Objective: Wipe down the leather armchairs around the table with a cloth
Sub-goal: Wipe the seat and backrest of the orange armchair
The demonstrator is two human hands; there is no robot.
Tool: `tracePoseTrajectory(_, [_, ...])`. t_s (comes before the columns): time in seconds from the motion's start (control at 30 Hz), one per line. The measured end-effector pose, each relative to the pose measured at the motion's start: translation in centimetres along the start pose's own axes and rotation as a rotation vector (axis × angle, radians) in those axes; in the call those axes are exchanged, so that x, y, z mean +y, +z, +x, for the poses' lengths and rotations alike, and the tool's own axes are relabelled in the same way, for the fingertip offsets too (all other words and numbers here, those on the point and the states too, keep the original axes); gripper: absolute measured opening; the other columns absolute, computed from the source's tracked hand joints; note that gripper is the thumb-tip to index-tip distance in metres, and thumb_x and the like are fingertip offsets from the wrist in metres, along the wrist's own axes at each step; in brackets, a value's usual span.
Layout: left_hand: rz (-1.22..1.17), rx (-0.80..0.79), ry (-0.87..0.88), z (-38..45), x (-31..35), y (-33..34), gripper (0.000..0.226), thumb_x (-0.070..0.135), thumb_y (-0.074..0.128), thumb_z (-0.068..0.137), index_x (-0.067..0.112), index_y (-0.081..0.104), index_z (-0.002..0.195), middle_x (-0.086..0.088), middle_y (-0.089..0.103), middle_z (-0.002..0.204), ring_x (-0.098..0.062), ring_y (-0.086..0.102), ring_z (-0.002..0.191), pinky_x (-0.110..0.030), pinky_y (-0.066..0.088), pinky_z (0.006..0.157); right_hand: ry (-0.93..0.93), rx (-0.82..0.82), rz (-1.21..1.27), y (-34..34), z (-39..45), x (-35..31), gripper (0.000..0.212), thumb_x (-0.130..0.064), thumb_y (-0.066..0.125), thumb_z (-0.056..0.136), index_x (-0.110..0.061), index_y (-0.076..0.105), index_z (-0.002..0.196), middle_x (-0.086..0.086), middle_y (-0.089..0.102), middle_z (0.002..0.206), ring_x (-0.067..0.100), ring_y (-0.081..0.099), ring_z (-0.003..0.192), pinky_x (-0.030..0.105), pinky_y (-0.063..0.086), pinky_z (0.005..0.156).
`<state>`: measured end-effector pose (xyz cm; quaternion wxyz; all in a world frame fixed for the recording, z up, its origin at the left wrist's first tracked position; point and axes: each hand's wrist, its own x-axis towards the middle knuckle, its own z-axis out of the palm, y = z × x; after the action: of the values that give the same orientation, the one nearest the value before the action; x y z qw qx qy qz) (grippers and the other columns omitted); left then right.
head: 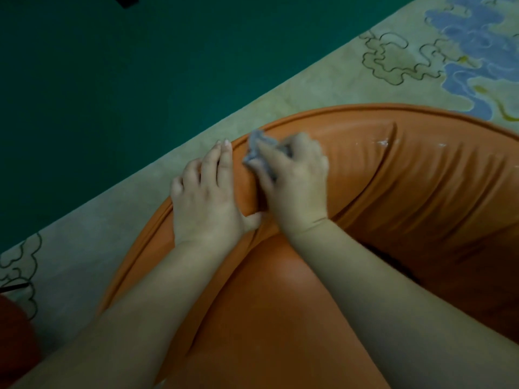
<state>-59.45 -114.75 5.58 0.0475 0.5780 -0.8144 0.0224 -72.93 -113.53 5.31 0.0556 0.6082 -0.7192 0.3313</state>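
At the centre of the frame the right hand is gripping a crumpled grey cloth and pressing it onto the orange armchair, seemingly mid-wipe, while the left hand is resting beside it, fingers straight. Next, the white specks at right probably need wiping. Blur is hiding the finger detail.

Patterned rug on green floor; orange armchair on rug.

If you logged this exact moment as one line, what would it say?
step: wiping chair back | right hand: grips grey cloth on orange leather armchair | left hand: flat on rim, bracing | white specks remain
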Motion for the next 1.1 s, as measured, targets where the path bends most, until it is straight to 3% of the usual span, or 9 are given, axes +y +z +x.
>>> tracePoseTrajectory(0.1, [0.003, 0.006, 0.004, 0.1, 0.0, 0.0, 0.127, 0.073, 0.07, 0.052, 0.011, 0.02, 0.15, -0.006, 0.033, 0.151, -0.031, 0.038, 0.13, -0.049, 0.033, 0.101, -0.069, 0.003, -0.021, -0.1, 0.0, 1.3, 0.027, -0.038, 0.061, 0.086, -0.022, 0.073, 0.104, 0.011, 0.058, 0.089, 0.031, 0.052, 0.078, 0.033, 0.03, 0.062])
tracePoseTrajectory(0.23, [0.018, -0.014, -0.002, 0.0, 0.3, -0.2, 0.13, 0.082, 0.063, 0.055, 0.015, 0.008, 0.152, -0.002, 0.024, 0.155, -0.028, 0.031, 0.135, -0.047, 0.029, 0.106, 0.05, 0.087, -0.164, -2.0, -0.3, 5.8, 0.026, -0.032, 0.062, 0.086, -0.024, 0.071, 0.109, 0.012, 0.056, 0.091, 0.032, 0.052, 0.08, 0.032, 0.026, 0.069])
tracePoseTrajectory(0.4, [0.026, -0.004, -0.012, -0.1, 0.2, -0.1, 0.131, 0.081, 0.064, 0.053, 0.013, 0.012, 0.152, -0.003, 0.029, 0.153, -0.029, 0.035, 0.131, -0.049, 0.032, 0.103, 0.184, 0.142, -0.056, -1.5, 0.7, 5.2, 0.032, -0.034, 0.057, 0.088, -0.017, 0.07, 0.111, 0.013, 0.056, 0.09, 0.033, 0.052, 0.082, 0.035, 0.035, 0.073])
tracePoseTrajectory(0.63, [0.041, -0.016, -0.022, -0.1, 0.4, -0.2, 0.131, 0.082, 0.063, 0.055, 0.014, 0.008, 0.152, -0.002, 0.025, 0.154, -0.028, 0.032, 0.133, -0.047, 0.029, 0.106, 0.128, 0.071, -0.023, -2.5, -4.4, 5.8, 0.031, -0.033, 0.056, 0.089, -0.017, 0.07, 0.112, 0.012, 0.053, 0.088, 0.032, 0.052, 0.078, 0.039, 0.042, 0.065])
tracePoseTrajectory(0.83, [0.057, -0.034, -0.022, -0.1, 0.6, -0.4, 0.13, 0.083, 0.06, 0.057, 0.016, 0.003, 0.152, 0.0, 0.02, 0.155, -0.027, 0.029, 0.135, -0.046, 0.027, 0.107, 0.11, 0.092, -0.031, -2.2, 1.2, 5.1, 0.029, -0.031, 0.061, 0.086, -0.017, 0.07, 0.11, 0.015, 0.055, 0.091, 0.035, 0.052, 0.082, 0.041, 0.043, 0.069])
tracePoseTrajectory(1.03, [0.062, -0.042, -0.031, 0.0, 0.6, -0.4, 0.13, 0.082, 0.062, 0.055, 0.014, 0.008, 0.152, -0.001, 0.023, 0.155, -0.027, 0.032, 0.133, -0.046, 0.028, 0.105, 0.071, -0.008, -0.009, -1.8, -5.6, 5.4, 0.028, -0.031, 0.056, 0.088, -0.014, 0.07, 0.106, 0.011, 0.051, 0.086, 0.031, 0.049, 0.075, 0.04, 0.043, 0.062])
tracePoseTrajectory(1.1, [0.074, -0.068, -0.026, -0.1, 0.5, -0.6, 0.132, 0.083, 0.061, 0.055, 0.014, 0.005, 0.152, -0.001, 0.019, 0.157, -0.027, 0.029, 0.135, -0.047, 0.028, 0.107, 0.047, 0.033, 0.0, -2.7, -4.7, 5.7, 0.027, -0.03, 0.057, 0.089, -0.015, 0.071, 0.107, 0.013, 0.053, 0.087, 0.032, 0.05, 0.076, 0.04, 0.043, 0.062])
